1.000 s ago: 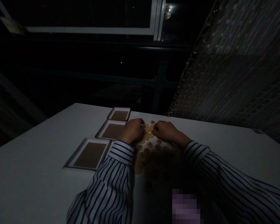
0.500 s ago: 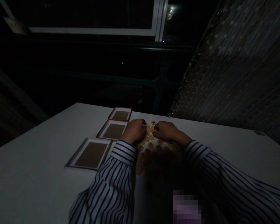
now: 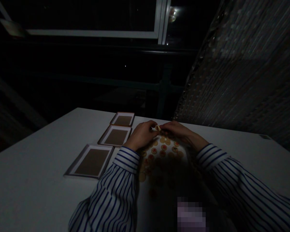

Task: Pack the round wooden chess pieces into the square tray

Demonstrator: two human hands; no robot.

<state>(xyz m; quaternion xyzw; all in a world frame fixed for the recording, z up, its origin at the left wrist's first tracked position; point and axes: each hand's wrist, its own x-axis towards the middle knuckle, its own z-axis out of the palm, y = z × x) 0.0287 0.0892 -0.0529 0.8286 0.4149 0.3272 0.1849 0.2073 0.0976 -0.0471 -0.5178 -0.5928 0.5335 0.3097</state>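
Observation:
Both hands meet over the far part of the table. A pale round xiangqi piece (image 3: 158, 128), tilted, is between their fingertips. My left hand (image 3: 143, 133) pinches it from the left with thumb and fingers. My right hand (image 3: 177, 129) reaches in from the right, its fingers closed at the piece's other side. Whether more than one piece is in the fingers I cannot tell. Below the hands lie several round wooden pieces (image 3: 163, 147), some with red characters, some with black, others plain side up. The nearest ones sink into deep shadow.
Three shallow open box trays stand left of my left arm: a large one (image 3: 91, 161), a middle one (image 3: 116, 136) and a small one (image 3: 123, 119). They sit on a white table (image 3: 38, 161). A bead curtain (image 3: 244, 74) hangs beyond its right side. The room is dark.
My hands were apart, each down among the pieces. They have come together, with a piece between their fingertips. The pieces beneath now show more openly.

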